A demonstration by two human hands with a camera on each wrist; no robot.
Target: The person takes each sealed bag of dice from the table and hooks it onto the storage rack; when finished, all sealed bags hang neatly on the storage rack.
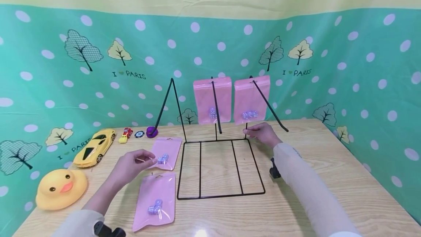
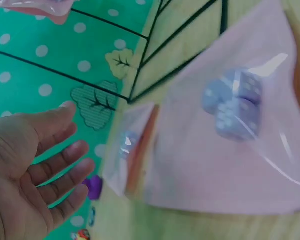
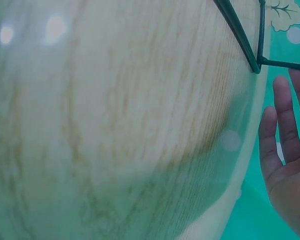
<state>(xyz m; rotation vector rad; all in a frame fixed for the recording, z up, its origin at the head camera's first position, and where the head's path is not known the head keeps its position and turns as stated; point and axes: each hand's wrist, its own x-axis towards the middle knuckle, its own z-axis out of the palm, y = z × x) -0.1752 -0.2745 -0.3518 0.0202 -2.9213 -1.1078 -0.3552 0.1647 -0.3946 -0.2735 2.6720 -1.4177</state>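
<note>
A black wire display rack (image 1: 220, 196) stands on the table with three slanting hook arms. Pink zip bags of lilac dice hang on two of them: the middle bag (image 1: 204, 98) and the right bag (image 1: 241, 98). My right hand (image 1: 264, 134) pinches the rack's right upright near its foot. To the left of the rack lie two more pink dice bags, a far one (image 1: 172, 145) and a near one (image 1: 144, 193). My left hand (image 1: 135, 164) hovers beside the far bag, fingers loosely bent around nothing, palm showing in the left wrist view.
Along the left side are a yellow rubber duck (image 1: 54, 196), a yellow toy car (image 1: 95, 147), a small red and yellow toy car (image 1: 126, 134), a poker chip (image 1: 139, 134) and a purple object (image 1: 152, 131). A green dotted curtain (image 1: 213, 61) backs the wooden table (image 1: 345, 178).
</note>
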